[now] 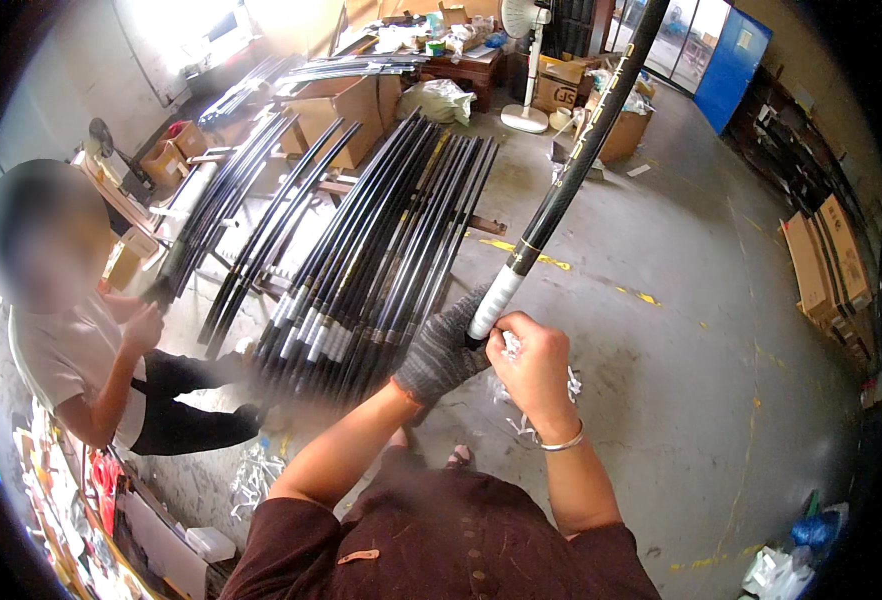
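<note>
So the pole (586,150) is up in the hands, out past the right end of the rack (486,226), low end toward the body and the top running out of view. Left hand (439,350), in a glove, is wrapped tight round that low end. Right hand (536,368) is bare and curled, thumb and finger closed on what looks like a scrunched white strip (511,345) right beside the wrap (494,302). Can't tell if the strip is going on or coming off.

Either way, I'd keep the left grip firm just below the wrap so the pole can't twist, and pull the strip low and steady around the tube. Yank it straight out and I reckon it tears. With that much length up top, it probably wants to tip, so brace the low end.

Materials: pole's a slim round tube, dark and glossy with a faint weave and gold bands. The wrap's white and smooth-ish, the glove's coarse grey knit. Shreds (521,425) on the floor (661,400) are thin, curly and white.
</note>
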`<state>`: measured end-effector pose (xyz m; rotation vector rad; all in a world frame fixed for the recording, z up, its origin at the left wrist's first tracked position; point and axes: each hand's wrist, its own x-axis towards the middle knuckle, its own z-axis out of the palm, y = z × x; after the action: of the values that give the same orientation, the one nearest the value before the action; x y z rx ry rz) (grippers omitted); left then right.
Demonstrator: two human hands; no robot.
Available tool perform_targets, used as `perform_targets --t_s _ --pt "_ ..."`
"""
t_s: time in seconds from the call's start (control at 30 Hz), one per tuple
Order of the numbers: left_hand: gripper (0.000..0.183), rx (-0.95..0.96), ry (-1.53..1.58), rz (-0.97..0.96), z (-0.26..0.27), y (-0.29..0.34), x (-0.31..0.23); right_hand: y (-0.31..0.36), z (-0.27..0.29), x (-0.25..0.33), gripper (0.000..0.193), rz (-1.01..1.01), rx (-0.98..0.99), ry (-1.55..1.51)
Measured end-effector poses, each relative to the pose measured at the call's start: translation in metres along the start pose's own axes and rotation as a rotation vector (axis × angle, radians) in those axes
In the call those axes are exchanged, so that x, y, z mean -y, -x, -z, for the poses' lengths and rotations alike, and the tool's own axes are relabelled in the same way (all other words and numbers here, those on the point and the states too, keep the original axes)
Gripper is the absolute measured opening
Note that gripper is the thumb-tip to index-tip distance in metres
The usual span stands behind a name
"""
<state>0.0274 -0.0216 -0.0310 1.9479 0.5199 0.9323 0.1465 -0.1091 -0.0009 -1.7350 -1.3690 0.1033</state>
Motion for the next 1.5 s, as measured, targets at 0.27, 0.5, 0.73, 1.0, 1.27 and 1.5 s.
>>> perform_targets --t_s 0.27,0.5,0.73,1.0,1.27,1.5 --pt "0.052 0.029 0.115 0.139 0.006 0.001 0.006 0.006 0.022 0.016 0.008 0.099 0.076 -0.364" --pt "0.057 0.008 0.207 0.054 0.004 0.006 0.008 -0.005 0.005 0.009 0.010 0.015 0.055 -0.044" --pt "0.061 -0.059 0.149 0.119 0.003 0.006 0.003 -0.006 -0.001 0.016 0.008 0.250 0.025 -0.066" --pt "0.063 0.347 0.732 0.471 0.020 0.006 -0.001 -0.001 0.022 -0.014 0.014 -0.039 0.137 -0.457" --pt "0.062 0.250 0.712 0.411 0.015 0.011 0.003 -0.005 0.003 -0.008 0.019 -0.063 0.266 -0.402" --pt "0.067 0.352 1.141 0.490 0.072 0.033 0.049 -0.014 -0.013 -0.131 0.014 -0.105 0.160 0.235"
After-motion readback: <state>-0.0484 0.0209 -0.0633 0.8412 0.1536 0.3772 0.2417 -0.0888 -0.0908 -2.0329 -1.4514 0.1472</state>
